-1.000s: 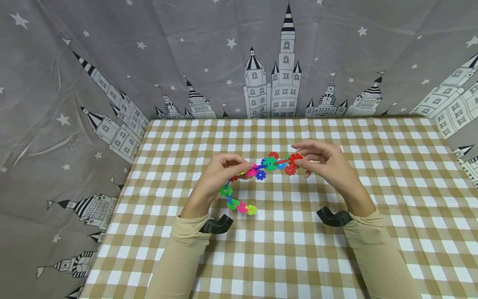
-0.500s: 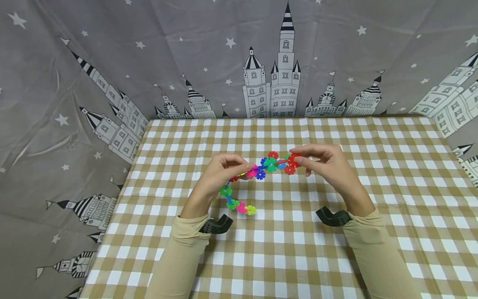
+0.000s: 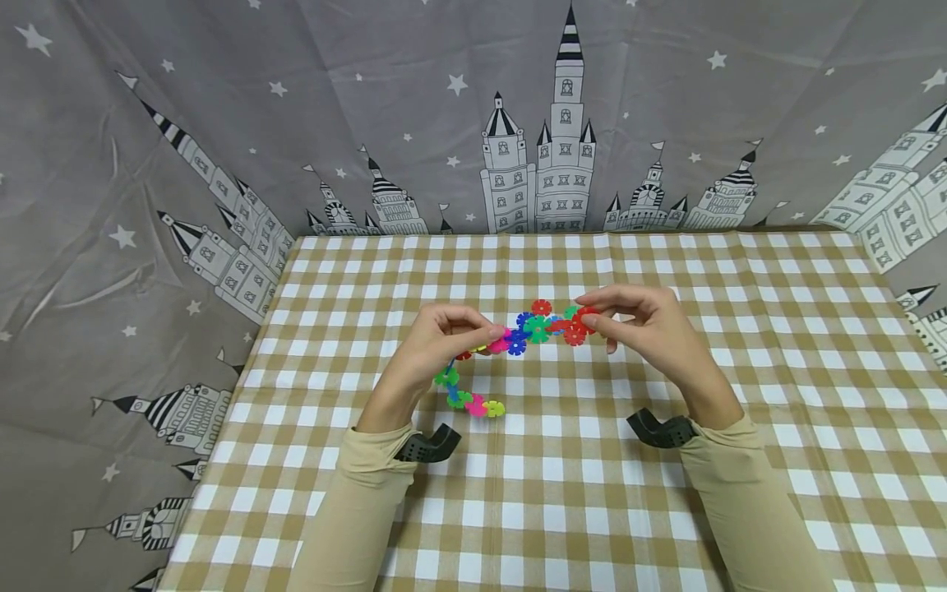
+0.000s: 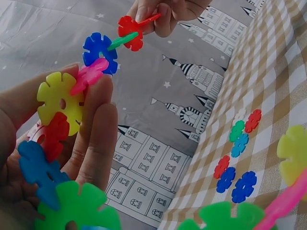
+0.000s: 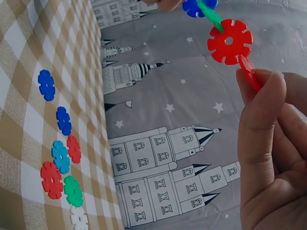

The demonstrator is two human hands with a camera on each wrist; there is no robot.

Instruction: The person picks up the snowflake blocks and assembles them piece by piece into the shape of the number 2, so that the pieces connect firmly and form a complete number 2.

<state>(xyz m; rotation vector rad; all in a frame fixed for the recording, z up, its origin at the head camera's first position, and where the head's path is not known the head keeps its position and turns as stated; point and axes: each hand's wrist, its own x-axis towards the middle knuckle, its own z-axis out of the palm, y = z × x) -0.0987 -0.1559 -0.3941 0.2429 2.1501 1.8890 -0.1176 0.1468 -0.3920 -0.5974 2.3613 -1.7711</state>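
A chain of slotted, flower-shaped plastic discs runs between both hands above the table. In the head view my left hand (image 3: 447, 345) grips it near a pink disc (image 3: 498, 341); the left wrist view shows a yellow disc (image 4: 50, 98) between thumb and fingers. The chain's tail curls down to a yellow end disc (image 3: 494, 409). My right hand (image 3: 647, 325) pinches a red disc (image 5: 248, 72) between thumb and index finger. Its edge meets the rim of the chain's red disc (image 5: 218, 45); how deep the slots sit, I cannot tell. Beyond that come a green disc (image 5: 211, 15) and a blue one.
Several loose discs lie on the checked tablecloth (image 3: 562, 493) behind the chain, among them a dark blue disc (image 5: 46, 85), a light blue disc (image 5: 60, 157), a green disc (image 5: 73, 191) and a white disc (image 5: 78, 218). A grey castle-print curtain (image 3: 414, 99) hangs behind the table.
The right fingers have drawn together on the red disc. The chain has turned slightly near the right hand, and its hanging tail has risen a little. The left hand stays in place.
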